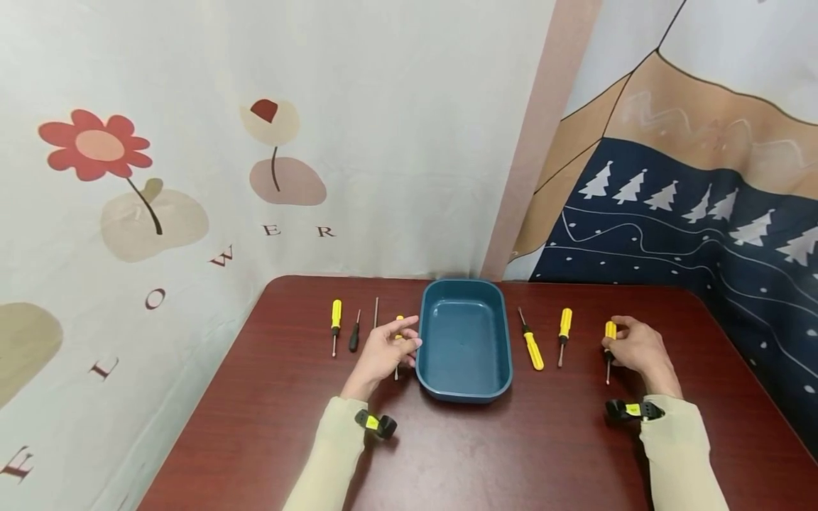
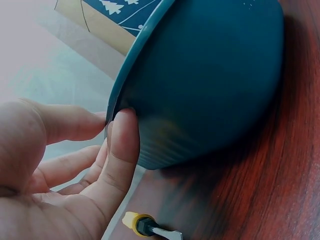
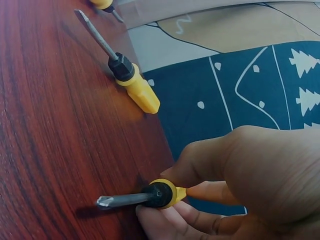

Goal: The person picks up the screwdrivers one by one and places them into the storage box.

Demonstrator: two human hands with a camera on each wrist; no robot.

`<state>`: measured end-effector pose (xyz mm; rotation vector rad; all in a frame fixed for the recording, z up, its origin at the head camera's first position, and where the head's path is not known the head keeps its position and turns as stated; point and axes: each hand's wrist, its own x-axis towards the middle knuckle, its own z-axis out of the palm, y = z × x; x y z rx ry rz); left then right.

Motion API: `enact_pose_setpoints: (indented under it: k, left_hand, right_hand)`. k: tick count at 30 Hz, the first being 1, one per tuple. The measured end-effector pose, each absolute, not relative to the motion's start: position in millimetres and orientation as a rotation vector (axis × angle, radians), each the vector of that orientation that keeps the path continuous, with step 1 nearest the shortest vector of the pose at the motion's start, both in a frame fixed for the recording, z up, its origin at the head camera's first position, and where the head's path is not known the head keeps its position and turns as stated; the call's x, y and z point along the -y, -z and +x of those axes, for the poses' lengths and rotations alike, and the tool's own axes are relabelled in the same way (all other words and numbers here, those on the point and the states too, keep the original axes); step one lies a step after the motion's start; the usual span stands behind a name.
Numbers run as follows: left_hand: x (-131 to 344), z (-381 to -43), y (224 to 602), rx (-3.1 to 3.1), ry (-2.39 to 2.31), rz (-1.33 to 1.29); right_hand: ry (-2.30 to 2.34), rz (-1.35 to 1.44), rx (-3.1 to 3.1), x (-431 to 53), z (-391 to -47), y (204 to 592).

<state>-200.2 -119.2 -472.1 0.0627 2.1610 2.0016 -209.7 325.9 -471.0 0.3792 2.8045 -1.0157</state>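
A blue plastic tray (image 1: pixel 463 387) stands at the middle of the table. My left hand (image 1: pixel 383 351) pinches its left rim between thumb and fingers, as the left wrist view shows up close. At the right, my right hand (image 1: pixel 639 348) holds a yellow-and-black screwdriver (image 1: pixel 610 331) by its handle, the tip pointing toward me. In the right wrist view that screwdriver's shaft (image 3: pixel 122 201) sits close to the tabletop; whether it touches is hard to tell. Partly behind the left hand lies another yellow screwdriver (image 1: pixel 396 372).
Left of the tray lie a yellow screwdriver (image 1: pixel 336 316), a small black screwdriver (image 1: pixel 354 338) and a thin metal shaft (image 1: pixel 375 312) whose lower end is hidden. To its right are two yellow screwdrivers, one slanted (image 1: pixel 533 351) and one straighter (image 1: pixel 565 324). Printed curtains (image 1: pixel 409 142) hang behind the table.
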Motion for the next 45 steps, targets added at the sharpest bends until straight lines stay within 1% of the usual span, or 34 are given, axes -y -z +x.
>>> enact_pose_setpoints:
  k: [9,29,45]
  left_hand:
    - [118,-200,473,-2.147,-2.016,0.052]
    - [119,-199,472,-2.149,-2.008,0.026]
    - [119,-198,470,-2.056,-2.056,-0.03]
  right_hand:
    - [1.097,0.377,-2.843,-326,-209,472]
    - [1.222,0.28,-2.956,-311,-204,450]
    - [1.281,0.133,-2.993,-290,-196,430]
